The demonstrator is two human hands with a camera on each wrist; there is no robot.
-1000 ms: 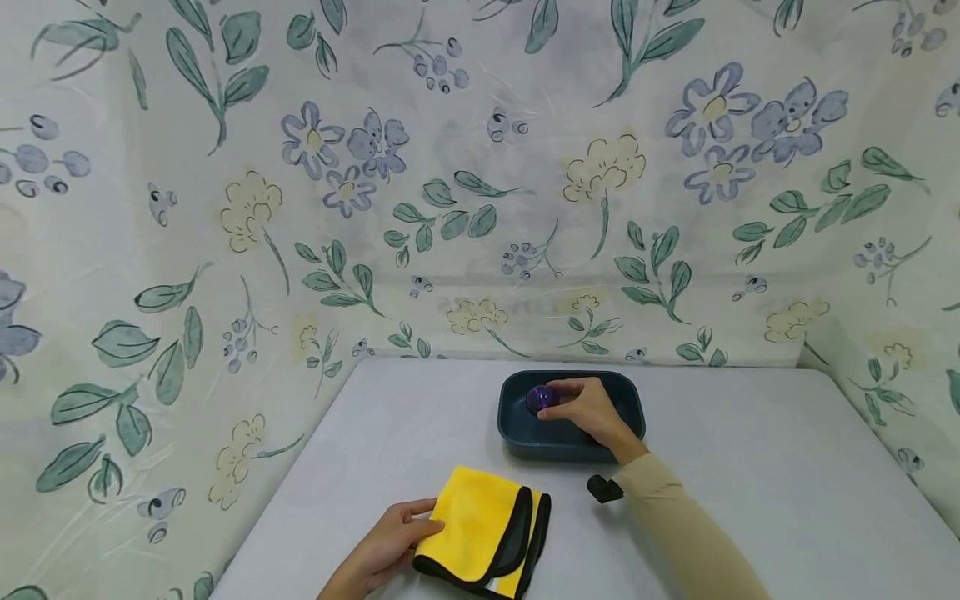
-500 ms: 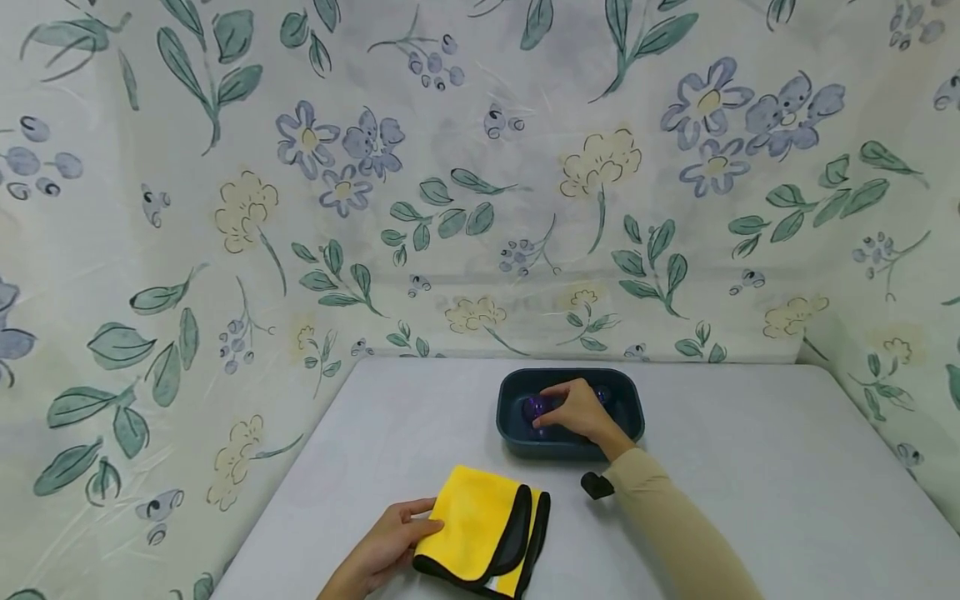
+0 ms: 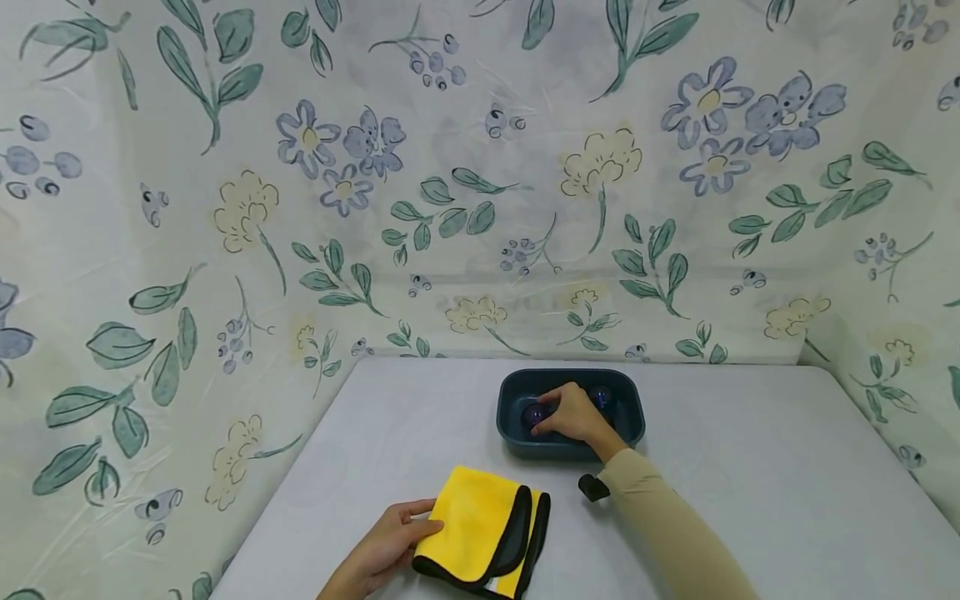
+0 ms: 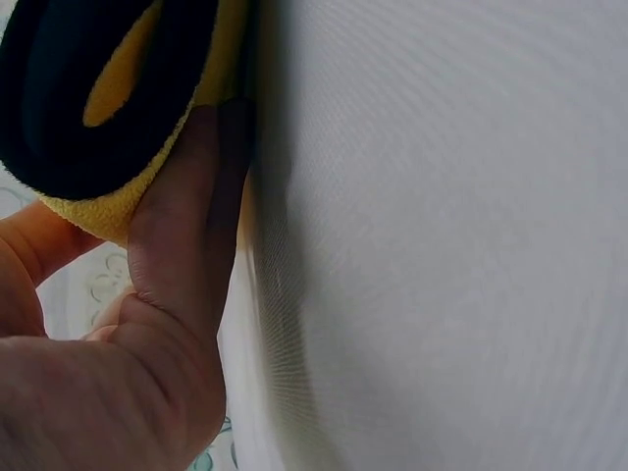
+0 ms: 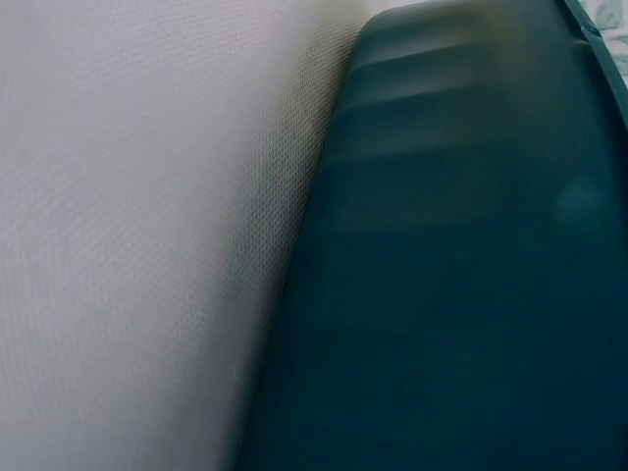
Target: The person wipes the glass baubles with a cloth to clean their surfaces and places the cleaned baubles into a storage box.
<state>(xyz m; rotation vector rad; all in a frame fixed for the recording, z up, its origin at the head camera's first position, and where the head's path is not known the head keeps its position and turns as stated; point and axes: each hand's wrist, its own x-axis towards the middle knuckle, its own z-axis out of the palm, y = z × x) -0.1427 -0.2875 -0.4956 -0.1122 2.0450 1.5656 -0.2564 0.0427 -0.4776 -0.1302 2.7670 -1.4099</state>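
A folded yellow cloth with black edging (image 3: 480, 525) lies near the front of the table. My left hand (image 3: 381, 546) grips its left edge, thumb on top and the other fingers beneath; in the left wrist view the fingers (image 4: 177, 226) run under the thick fold of the cloth (image 4: 108, 201). Inside the dark teal basin (image 3: 577, 450), my right hand (image 3: 573, 414) pinches a shiny purple ball (image 3: 534, 414) near the left end. A second dark purple ball (image 3: 600, 397) rests in the basin behind that hand. The right wrist view holds only the basin's outer wall (image 5: 442, 294) and tabletop.
The white table (image 3: 750, 467) has its far edge against a floral curtain (image 3: 465, 250), which also hangs at both sides. A small black piece (image 3: 593, 487) sits at the right sleeve's cuff (image 3: 637, 475).
My right hand has lowered the purple ball deeper into the basin, slightly left and toward me. The second ball has come into view behind it. The left hand and cloth stay put.
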